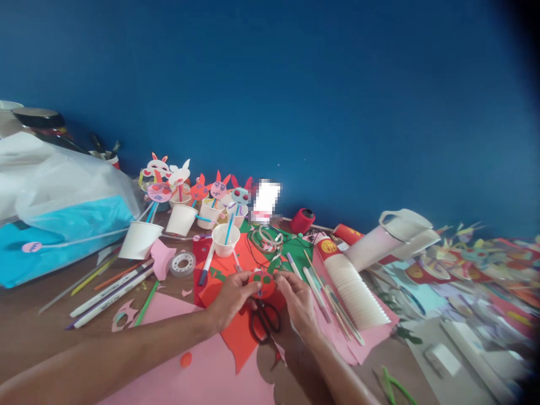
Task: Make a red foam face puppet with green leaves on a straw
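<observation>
A small red paper face (262,286) with green round eyes is held between both hands, above the orange and red paper sheets. My left hand (234,293) pinches its left edge between thumb and fingers. At the upper right edge, beside a bit of green paper, the fingers of my right hand (296,297) are closed on it. Black-handled scissors (265,322) lie just below the face, their blades hidden. A white paper cup (225,240) with a blue stick stands behind my left hand.
Cups with paper animal faces (218,188) line the back left. Markers (112,298) and a tape roll (183,264) lie at left. Stacked cups (352,287), a white pitcher (379,242) and thin sticks are at right. Pink paper (198,371) lies in front, green pliers (394,385) lower right.
</observation>
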`<state>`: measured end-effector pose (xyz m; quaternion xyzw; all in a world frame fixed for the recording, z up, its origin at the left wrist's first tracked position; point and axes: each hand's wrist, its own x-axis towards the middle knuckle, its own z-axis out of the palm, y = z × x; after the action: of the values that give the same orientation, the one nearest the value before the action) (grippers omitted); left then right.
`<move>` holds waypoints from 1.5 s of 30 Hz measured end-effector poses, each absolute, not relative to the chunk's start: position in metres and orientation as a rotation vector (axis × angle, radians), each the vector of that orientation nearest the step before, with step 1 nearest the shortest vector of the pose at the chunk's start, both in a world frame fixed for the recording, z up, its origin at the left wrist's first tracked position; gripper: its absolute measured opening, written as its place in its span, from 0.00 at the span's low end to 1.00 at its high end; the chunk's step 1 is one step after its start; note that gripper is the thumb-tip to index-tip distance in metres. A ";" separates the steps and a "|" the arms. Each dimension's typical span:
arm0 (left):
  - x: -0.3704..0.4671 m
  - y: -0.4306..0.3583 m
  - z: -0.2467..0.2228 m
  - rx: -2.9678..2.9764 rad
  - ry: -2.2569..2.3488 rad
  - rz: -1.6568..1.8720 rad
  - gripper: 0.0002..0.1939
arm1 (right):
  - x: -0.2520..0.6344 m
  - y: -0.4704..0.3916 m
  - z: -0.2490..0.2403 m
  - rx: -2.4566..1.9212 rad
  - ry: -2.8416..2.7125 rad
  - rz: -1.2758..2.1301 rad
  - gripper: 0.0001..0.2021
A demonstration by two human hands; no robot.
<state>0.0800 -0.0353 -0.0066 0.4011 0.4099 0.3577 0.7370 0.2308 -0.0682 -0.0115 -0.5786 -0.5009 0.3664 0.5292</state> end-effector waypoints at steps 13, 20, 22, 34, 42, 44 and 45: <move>0.078 -0.033 -0.004 0.758 0.855 0.990 0.11 | 0.235 -0.066 -0.026 -1.526 -1.332 0.670 0.12; 0.079 -0.033 -0.006 0.810 0.881 0.961 0.13 | 0.233 -0.067 -0.024 -1.532 -1.570 0.606 0.13; 0.079 -0.033 -0.006 0.819 0.879 0.949 0.13 | 0.232 -0.068 -0.024 -1.538 -1.601 0.582 0.12; 0.078 -0.034 -0.003 0.834 0.869 0.939 0.10 | 0.232 -0.068 -0.026 -1.546 -1.657 0.541 0.13; 0.079 -0.031 -0.002 0.809 0.887 0.916 0.11 | 0.233 -0.067 -0.028 -1.536 -1.653 0.536 0.14; 0.078 -0.032 -0.001 0.804 0.900 0.910 0.11 | 0.232 -0.067 -0.028 -1.536 -1.649 0.542 0.14; 0.078 -0.032 0.000 0.803 0.905 0.907 0.11 | 0.232 -0.068 -0.027 -1.536 -1.646 0.544 0.14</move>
<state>0.0783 -0.0324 0.0002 0.3644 0.4104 0.4115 0.7276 0.2319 -0.0676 -0.0273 -0.6076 -0.6511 0.2152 0.4008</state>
